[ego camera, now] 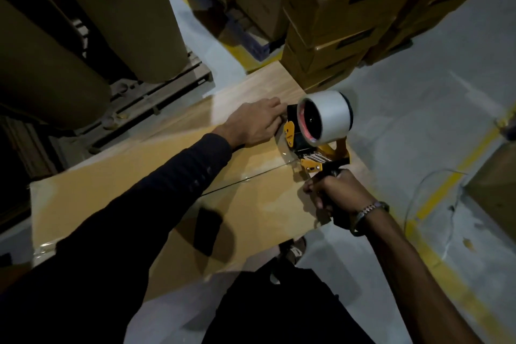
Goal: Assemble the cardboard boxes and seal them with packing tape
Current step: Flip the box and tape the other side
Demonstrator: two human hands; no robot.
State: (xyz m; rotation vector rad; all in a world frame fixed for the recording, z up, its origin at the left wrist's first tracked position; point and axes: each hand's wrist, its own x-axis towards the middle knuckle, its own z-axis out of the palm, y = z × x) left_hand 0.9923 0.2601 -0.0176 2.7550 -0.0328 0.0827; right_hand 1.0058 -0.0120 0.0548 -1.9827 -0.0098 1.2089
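A large brown cardboard box point(134, 190) lies in front of me, its top flaps meeting in a dark seam that runs toward the right end. A yellow and black tape dispenser point(310, 148) with a white tape roll point(328, 116) stands on the seam near the box's right end. My right hand point(337, 195) grips the dispenser's handle. Just left of the dispenser, my left hand point(258, 123) rests on the flap, its fingertips hidden behind the dispenser's front. Clear tape shines along the seam.
Stacked sealed cardboard boxes point(343, 17) stand behind the box at the right. Tall brown cardboard rolls point(117, 8) stand on a wooden pallet point(156, 92) at the left. Grey floor with yellow lines point(446, 193) lies to the right, another box point(499, 184) at the right edge.
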